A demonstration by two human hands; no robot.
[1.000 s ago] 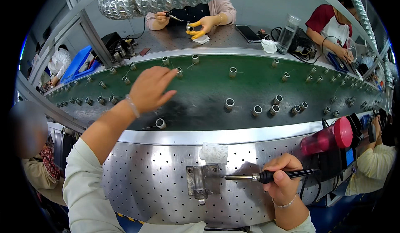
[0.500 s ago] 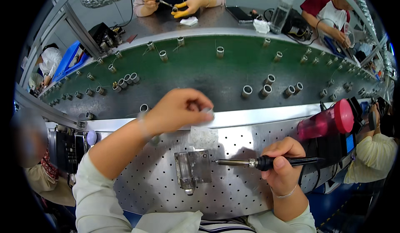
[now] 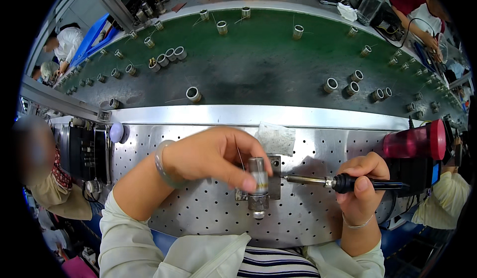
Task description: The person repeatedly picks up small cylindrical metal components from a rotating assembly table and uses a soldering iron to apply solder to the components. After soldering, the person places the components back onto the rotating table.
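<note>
Place: factory assembly workshop | lower centre: perforated metal surface (image 3: 198, 216) | upper half: long green strip (image 3: 268, 62) bearing metal cylinders (image 3: 193, 94) | right of centre: soldering iron (image 3: 343, 182) | upper right: co-worker (image 3: 408, 0)

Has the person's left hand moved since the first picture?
Yes: from over the green belt, the left hand has come toward the person, to the metal fixture.

The left forearm (image 3: 141, 188) comes in from about eight o'clock and slants toward two; its wrist (image 3: 179, 161) bends so that the left hand (image 3: 216, 156) turns palm down, thumb and index finger pinching, the thumb pointing to four o'clock. The right forearm (image 3: 361, 238) rises from five o'clock toward twelve, and the right hand (image 3: 361, 183) is closed in a pen-like grip, thumb upward.
</note>
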